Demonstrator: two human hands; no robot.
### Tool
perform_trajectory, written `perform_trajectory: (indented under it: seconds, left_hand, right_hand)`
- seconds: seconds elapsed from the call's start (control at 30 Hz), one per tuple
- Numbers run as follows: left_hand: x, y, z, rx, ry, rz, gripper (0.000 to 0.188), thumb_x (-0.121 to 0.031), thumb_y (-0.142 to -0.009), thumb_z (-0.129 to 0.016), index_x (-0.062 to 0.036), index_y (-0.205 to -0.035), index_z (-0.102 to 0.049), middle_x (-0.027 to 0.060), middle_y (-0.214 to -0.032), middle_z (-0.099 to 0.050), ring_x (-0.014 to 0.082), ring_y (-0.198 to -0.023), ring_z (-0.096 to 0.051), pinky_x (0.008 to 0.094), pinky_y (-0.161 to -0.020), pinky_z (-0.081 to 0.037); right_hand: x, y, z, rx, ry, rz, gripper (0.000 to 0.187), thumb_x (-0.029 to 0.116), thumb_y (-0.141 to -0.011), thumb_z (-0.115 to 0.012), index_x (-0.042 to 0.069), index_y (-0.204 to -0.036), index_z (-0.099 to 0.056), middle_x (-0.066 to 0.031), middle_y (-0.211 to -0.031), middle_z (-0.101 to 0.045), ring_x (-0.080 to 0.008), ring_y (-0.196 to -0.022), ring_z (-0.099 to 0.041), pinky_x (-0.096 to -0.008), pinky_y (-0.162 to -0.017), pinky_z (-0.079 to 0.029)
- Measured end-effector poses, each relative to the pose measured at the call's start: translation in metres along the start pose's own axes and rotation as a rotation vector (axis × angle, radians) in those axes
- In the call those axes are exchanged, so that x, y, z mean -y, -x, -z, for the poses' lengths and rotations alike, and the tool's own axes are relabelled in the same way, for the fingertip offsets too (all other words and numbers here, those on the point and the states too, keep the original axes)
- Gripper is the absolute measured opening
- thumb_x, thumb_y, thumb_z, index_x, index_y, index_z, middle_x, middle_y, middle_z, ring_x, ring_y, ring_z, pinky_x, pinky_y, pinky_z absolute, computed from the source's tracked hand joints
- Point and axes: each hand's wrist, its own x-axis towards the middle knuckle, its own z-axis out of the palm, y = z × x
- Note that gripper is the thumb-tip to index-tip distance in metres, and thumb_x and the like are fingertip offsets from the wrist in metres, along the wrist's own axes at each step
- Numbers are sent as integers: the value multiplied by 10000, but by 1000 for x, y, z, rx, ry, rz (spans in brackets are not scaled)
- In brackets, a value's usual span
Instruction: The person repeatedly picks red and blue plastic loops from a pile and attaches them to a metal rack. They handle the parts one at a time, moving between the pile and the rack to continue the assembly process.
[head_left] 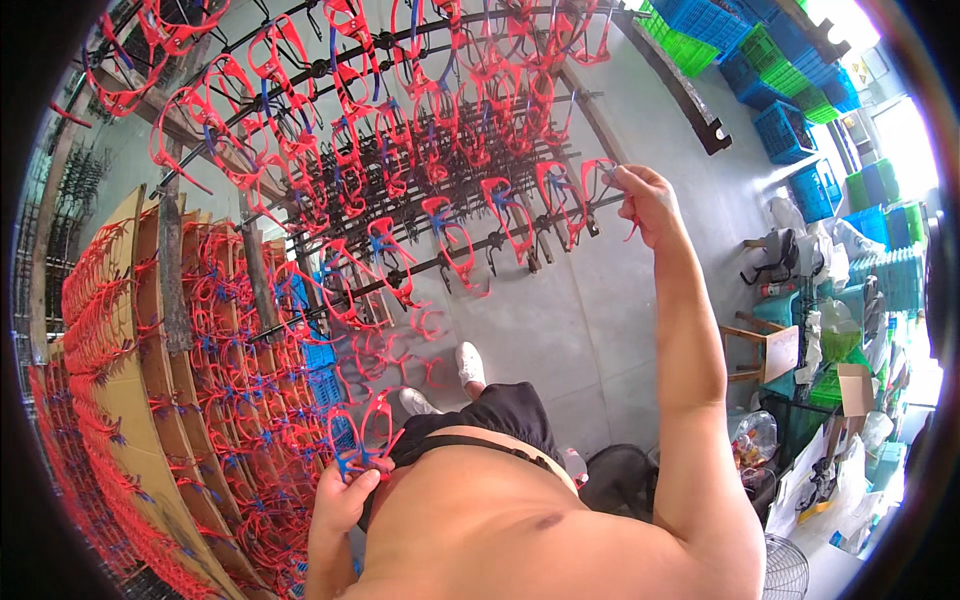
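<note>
Low at my left side, my left hand (342,498) is closed on red and blue eyeglass frames (352,460), thumb over their lower part. My right arm reaches far out to the right. There, my right hand (652,203) pinches a red eyeglass frame (598,163) at the right end of a dark rack bar (408,267). Whether that frame rests on the bar, I cannot tell. Along the same bar, to its left, hang several more red frames (507,210), some with blue parts.
More bars with red frames (350,70) stretch behind. At left stand cardboard-lined boards (148,350) crowded with red and blue frames. Blue crates (785,132), a wooden stool (765,345) and bags line the right side. A wire fan guard (785,568) is at lower right.
</note>
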Motion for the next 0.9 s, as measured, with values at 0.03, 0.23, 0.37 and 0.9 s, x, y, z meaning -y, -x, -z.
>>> perform_trajectory:
  seconds: [0.03, 0.23, 0.37, 0.9]
  left_hand:
    - [2, 0, -6, -21, 38, -20, 252, -21, -845, -562, 36, -1089, -530, 130, -998, -634, 178, -915, -611, 306, -848, -473]
    - [20, -11, -11, -112, -227, -95, 138, -57, -893, -501, 19, -976, -580, 98, -982, -629, 143, -865, -577, 280, -794, -456]
    - [33, -11, -6, -190, -289, -226, 242, -115, -939, -418, 38, -1073, -549, 63, -866, -591, 115, -798, -545, 261, -744, -442]
    - [-16, 42, 29, -532, -248, -551, 286, -67, -882, -476, 4, -1159, -463, 154, -1008, -588, 132, -725, -546, 279, -717, -455]
  right_hand:
    - [5, -1, 0, 26, 26, -12, 257, 219, -830, -642, 9, -976, -614, -68, -839, -654, -61, -471, -397, -220, -475, -393]
    - [-7, -3, -4, -10, 149, 81, 248, 234, -857, -596, 24, -987, -614, -43, -804, -603, -76, -532, -450, -250, -517, -437]
    - [-19, 6, -14, -102, 66, 164, 238, 246, -857, -603, 30, -957, -612, -23, -770, -554, -72, -563, -469, -239, -506, -446]
    - [-87, 16, 14, -125, -154, 408, 189, 197, -880, -619, 49, -995, -600, 13, -868, -573, -57, -770, -501, -217, -714, -429]
